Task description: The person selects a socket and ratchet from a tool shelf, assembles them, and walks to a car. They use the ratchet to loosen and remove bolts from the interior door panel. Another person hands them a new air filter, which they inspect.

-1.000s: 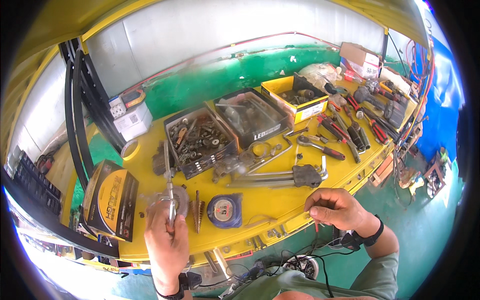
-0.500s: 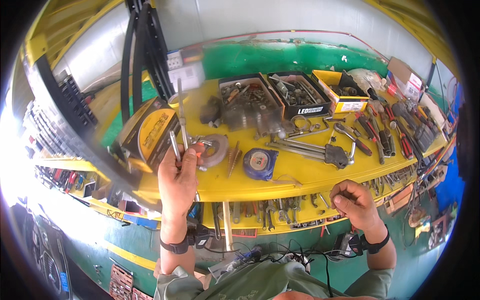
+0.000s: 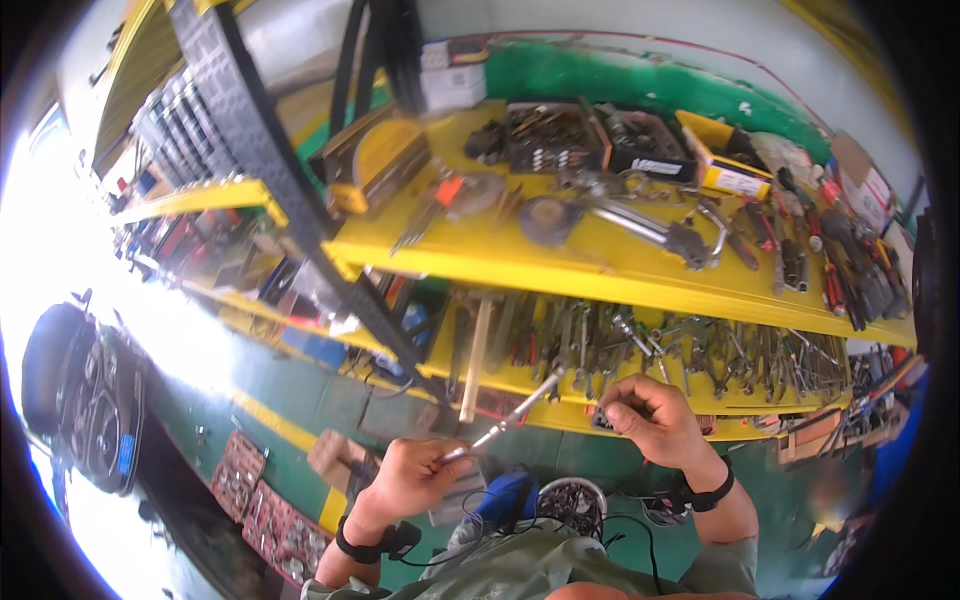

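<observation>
My left hand [image 3: 408, 478] is closed on the handle of a slim metal tool [image 3: 512, 415], maybe a ratchet or extension bar, whose shaft slants up and right toward the lower shelf. My right hand [image 3: 652, 420] is just to the right of the tool's tip. Its fingertips pinch a small dark part [image 3: 603, 420] that is too small to identify. Both hands are in front of the lower yellow shelf [image 3: 640, 395], which holds several wrenches. Each wrist wears a dark band with a cable.
The upper yellow shelf [image 3: 600, 268] carries pliers, a large wrench [image 3: 650, 228], open parts boxes [image 3: 545, 135] and a yellow box [image 3: 372, 158]. A wooden-handled hammer [image 3: 474, 358] hangs on the lower shelf. Black belts [image 3: 385, 40] hang above. A red socket tray [image 3: 258, 492] lies on the green floor, with a dark vehicle [image 3: 80, 400] at left.
My left hand came down from the upper shelf with the metal tool. My right hand moved in beside its tip. The view swung left and downward.
</observation>
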Demonstrator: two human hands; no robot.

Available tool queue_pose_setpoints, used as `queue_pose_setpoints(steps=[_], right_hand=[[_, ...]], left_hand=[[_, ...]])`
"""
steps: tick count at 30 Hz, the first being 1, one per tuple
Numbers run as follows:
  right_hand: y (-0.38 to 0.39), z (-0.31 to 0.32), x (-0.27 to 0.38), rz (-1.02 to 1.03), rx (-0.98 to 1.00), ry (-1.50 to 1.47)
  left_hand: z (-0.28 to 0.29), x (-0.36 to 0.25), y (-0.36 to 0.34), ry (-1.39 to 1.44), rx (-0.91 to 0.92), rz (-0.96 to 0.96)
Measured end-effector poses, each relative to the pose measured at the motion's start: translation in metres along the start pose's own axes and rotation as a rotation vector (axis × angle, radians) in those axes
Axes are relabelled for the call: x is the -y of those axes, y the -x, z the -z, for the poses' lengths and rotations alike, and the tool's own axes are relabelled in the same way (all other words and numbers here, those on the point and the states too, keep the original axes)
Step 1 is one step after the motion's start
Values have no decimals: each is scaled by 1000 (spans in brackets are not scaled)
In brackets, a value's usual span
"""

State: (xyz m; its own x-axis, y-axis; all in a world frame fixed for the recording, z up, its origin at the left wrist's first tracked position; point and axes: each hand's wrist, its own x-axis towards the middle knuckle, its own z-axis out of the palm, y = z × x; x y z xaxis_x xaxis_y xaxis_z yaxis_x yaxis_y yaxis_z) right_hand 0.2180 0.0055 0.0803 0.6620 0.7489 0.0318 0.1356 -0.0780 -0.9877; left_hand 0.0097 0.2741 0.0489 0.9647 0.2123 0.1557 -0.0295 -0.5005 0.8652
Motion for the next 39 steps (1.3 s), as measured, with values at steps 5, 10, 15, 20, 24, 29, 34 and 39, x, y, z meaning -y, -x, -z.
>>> queue_pose_setpoints(steps=[5,10,15,20,24,29,34,39], right_hand=[[-1,-38,-5,16,244,162],[-3,-85,-10,42,537,271],[2,-149,-9,-17,761,383],[29,-239,-8,62,1073,455],[66,-321,-13,-2,1313,480],[148,-440,-20,37,1545,411],[254,-565,8,238,1858,465],[335,-670,29,524,1996,441]], left_hand=[[-1,1,67,-185,33,16],[3,-3,145,-257,5,146],[2,-1,224,-258,-38,279],[-13,-4,331,-287,-213,399],[-21,-18,423,-302,-327,556],[-33,-35,564,-219,-468,685],[-37,-66,707,-241,-517,880],[-37,-87,810,-454,-814,945]])
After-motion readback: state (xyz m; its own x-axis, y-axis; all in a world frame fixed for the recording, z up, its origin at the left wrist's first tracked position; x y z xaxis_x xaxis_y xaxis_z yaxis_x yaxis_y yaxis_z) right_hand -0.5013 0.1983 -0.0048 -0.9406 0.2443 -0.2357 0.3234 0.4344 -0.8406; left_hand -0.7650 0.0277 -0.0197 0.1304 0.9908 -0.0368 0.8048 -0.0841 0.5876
